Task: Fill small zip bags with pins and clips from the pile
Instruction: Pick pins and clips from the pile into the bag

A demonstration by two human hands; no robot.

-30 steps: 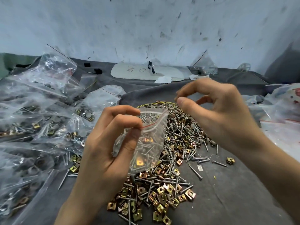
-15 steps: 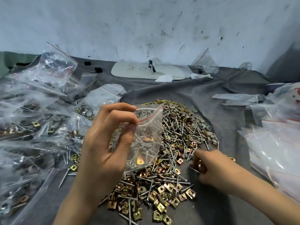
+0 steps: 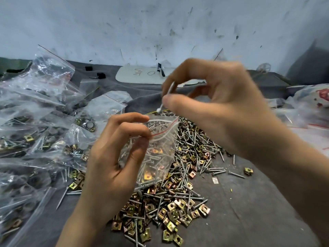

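Clear zip bag (image 3: 161, 139), part-filled with pins (image 3: 155, 159) and clips (image 3: 147, 176), pinched by left hand (image 3: 110, 168); right hand (image 3: 222, 111) pinches one silver pin (image 3: 170, 89).

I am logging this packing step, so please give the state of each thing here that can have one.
small zip bag: open at the mouth, partly filled.
left hand: pinches the bag near its mouth.
right hand: pinches one pin.
pin: tilted, head down, above the bag's mouth.
pile: loose on the cloth.
filled bags: heaped at left; seals cannot be told.
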